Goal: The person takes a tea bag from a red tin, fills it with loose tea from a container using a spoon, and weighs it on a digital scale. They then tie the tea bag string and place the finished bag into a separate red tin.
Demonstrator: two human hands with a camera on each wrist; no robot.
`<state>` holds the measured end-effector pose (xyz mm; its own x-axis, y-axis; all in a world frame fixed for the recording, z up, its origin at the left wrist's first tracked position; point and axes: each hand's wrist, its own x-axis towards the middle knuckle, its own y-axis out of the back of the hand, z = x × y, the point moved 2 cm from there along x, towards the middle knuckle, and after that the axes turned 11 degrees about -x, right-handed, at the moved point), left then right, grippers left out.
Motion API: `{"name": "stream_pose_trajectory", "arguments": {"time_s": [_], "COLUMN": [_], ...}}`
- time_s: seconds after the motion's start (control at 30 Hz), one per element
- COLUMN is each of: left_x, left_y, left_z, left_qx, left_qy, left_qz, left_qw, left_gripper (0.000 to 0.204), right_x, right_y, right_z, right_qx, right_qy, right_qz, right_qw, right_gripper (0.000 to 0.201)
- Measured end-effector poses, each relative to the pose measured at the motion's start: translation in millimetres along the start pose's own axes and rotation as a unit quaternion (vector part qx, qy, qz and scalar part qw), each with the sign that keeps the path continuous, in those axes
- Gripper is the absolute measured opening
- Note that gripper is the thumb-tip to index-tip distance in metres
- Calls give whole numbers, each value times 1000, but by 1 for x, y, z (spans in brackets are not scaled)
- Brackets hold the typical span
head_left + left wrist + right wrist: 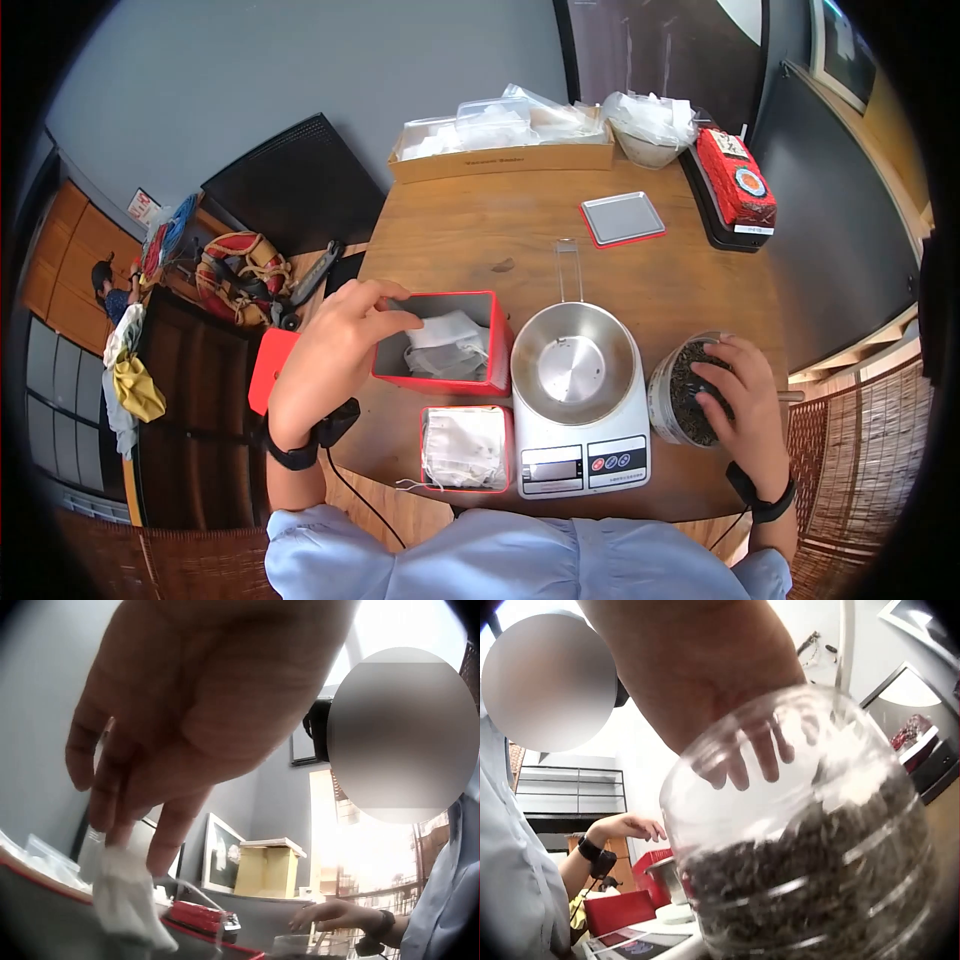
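My left hand [350, 320] reaches over a red-edged box [502, 345] of white drawstring pouches. In the left wrist view its fingertips pinch one white pouch [131, 900], which hangs below them. My right hand [742, 395] is at the mouth of a clear plastic jar [665, 400] of dark dried tea leaves [795, 862]. In the right wrist view its fingers [765, 761] point down, loosely spread above the leaves. Between the hands, a steel pan [575, 365] with a long handle sits on a white kitchen scale [580, 465].
A smaller red box [465, 450] of pouches stands in front of the larger one. A grey-and-red lid [623, 218] lies farther back on the table. Along the back are a cardboard tray [500, 160], a plastic-covered bowl [650, 140] and a red packet [735, 180] on a black base.
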<state>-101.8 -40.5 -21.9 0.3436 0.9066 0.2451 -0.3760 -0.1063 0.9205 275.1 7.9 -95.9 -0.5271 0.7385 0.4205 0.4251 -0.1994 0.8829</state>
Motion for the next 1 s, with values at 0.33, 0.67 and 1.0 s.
{"name": "stream_pose_trajectory", "arguments": {"time_s": [0.33,0.67,1.0], "left_x": [-57,-61,-63], "left_y": [-47,-62,-64], "left_z": [9,7,13], "left_qx": [-124,-2,26], "left_qy": [-78,-68,-105], "left_qz": [-196,-231,-231], "left_qw": [970,971,967], "left_gripper": [26,29,26], "right_x": [0,-2,-6], "right_y": [-21,-21,-24], "right_z": [-5,-6,-4], "right_qx": [-51,-54,-51], "right_qy": [14,18,30], "right_qz": [-88,-61,-40], "right_qw": [995,997,997], "right_gripper": [46,42,40]}}
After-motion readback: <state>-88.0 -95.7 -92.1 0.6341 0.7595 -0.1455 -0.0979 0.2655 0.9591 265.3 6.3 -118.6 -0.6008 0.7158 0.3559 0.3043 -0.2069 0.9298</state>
